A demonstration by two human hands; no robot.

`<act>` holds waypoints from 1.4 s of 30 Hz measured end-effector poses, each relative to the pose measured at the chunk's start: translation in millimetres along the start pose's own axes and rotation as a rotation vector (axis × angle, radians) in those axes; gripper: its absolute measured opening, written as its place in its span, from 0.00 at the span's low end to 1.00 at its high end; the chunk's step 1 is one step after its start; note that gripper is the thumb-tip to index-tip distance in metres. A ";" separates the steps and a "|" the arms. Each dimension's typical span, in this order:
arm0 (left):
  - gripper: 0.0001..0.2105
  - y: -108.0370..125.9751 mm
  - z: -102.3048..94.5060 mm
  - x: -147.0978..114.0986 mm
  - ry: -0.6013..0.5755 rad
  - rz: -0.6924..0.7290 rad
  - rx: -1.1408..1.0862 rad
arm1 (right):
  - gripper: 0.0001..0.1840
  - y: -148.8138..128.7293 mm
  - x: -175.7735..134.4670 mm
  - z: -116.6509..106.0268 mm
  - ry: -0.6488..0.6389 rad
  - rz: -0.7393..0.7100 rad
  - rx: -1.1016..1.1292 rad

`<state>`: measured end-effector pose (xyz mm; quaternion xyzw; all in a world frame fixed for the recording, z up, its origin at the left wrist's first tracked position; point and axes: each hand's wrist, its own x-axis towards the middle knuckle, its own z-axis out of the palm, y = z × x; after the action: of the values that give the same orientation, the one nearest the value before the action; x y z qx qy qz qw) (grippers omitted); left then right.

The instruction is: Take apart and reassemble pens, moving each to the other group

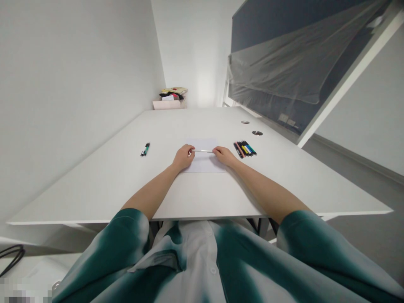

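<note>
Between my two hands a thin white pen-like stick (203, 151) lies level, gripped at both ends. My left hand (184, 157) closes on its left end, fingers curled. The fingers of my right hand (224, 155) pinch its right end. Beneath both hands is a pale sheet of paper (205, 166) on the white table. To the right of my right hand lies a row of several coloured pens (245, 149), side by side. Farther off on the left are a couple of green and black pens (145, 150). The stick's tips are hidden in my fingers.
The white table (202, 198) reaches toward a pink box (166, 104) heaped with cloth and other items at the far end. Two round grommets (257, 133) are set near its right side. A dark panel under plastic sheeting (277, 71) stands on the right, a wall on the left.
</note>
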<state>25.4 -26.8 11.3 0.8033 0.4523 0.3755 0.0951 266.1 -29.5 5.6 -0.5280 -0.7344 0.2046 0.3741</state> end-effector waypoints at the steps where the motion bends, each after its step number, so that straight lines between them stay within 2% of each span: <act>1: 0.11 1.7 -0.1 0.1 -0.013 0.016 0.012 | 0.14 0.5 0.8 -0.3 -0.001 0.005 0.004; 6: 0.11 6.1 -0.9 1.9 -0.106 -0.011 -0.013 | 0.26 1.3 2.7 -2.7 0.003 0.082 0.070; 10: 0.16 6.9 -3.3 3.3 -0.139 -0.100 -0.099 | 0.28 -1.9 1.5 -2.9 -0.020 0.117 0.127; 17: 0.22 3.2 -6.0 4.0 -0.126 -0.203 -0.204 | 0.16 -6.4 -1.5 0.9 -0.075 0.082 0.227; 23: 0.26 -0.1 -3.1 3.8 -0.149 -0.266 -0.287 | 0.07 -1.4 5.4 3.7 -0.044 0.096 0.323; 26: 0.27 -3.3 -1.0 4.8 -0.146 -0.293 -0.312 | 0.11 -0.5 8.6 1.2 -0.037 0.016 0.225; 31: 0.27 -9.5 1.6 4.6 -0.122 -0.369 -0.365 | 0.15 -5.1 5.4 0.4 -0.063 -0.211 -0.035; 34: 0.28 -11.5 2.3 4.0 -0.127 -0.385 -0.357 | 0.17 -9.3 1.6 2.7 -0.090 -0.277 -0.135; 38: 0.26 -10.0 1.8 2.9 -0.145 -0.342 -0.295 | 0.15 -13.0 -0.3 5.0 -0.157 -0.279 -0.227; 42: 0.15 -4.3 -0.7 0.1 -0.016 -0.115 -0.128 | 0.13 -13.0 -0.1 5.5 -0.143 -0.230 -0.227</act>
<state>22.2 -24.3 9.7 0.7713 0.4721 0.3911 0.1711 253.9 -33.7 11.2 -0.4635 -0.8331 0.1133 0.2799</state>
